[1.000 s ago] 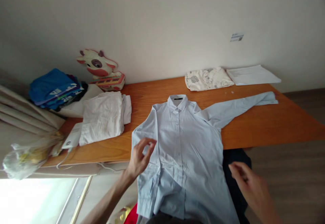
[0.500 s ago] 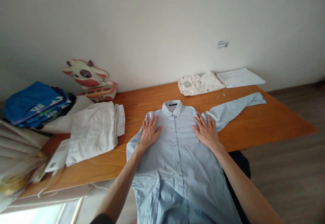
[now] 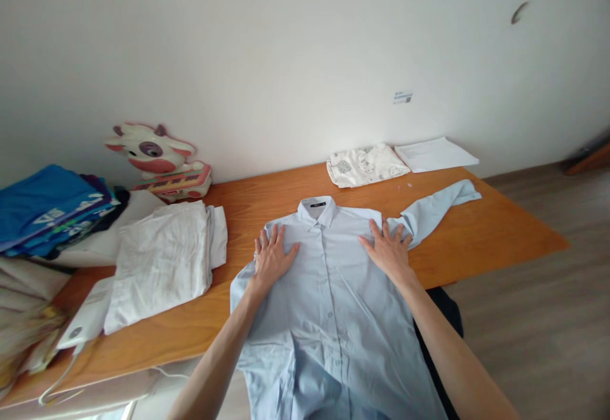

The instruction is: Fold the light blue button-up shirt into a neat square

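While both palms bear down on the cloth, the light blue shirt lies face up on the wooden counter, its collar toward the wall and its lower part extending past the near edge. The left hand rests on one side of the chest, below the shoulder; the right hand rests on the opposite side, near the shoulder. Fingers of both hands are spread against the fabric. One sleeve (somewhat creased) stretches out beyond the right hand. Behind that sleeve, a patterned folded cloth lies just beside white papers. Left of the shirt are a white folded garment and, behind it, a cow-shaped toy with keys.
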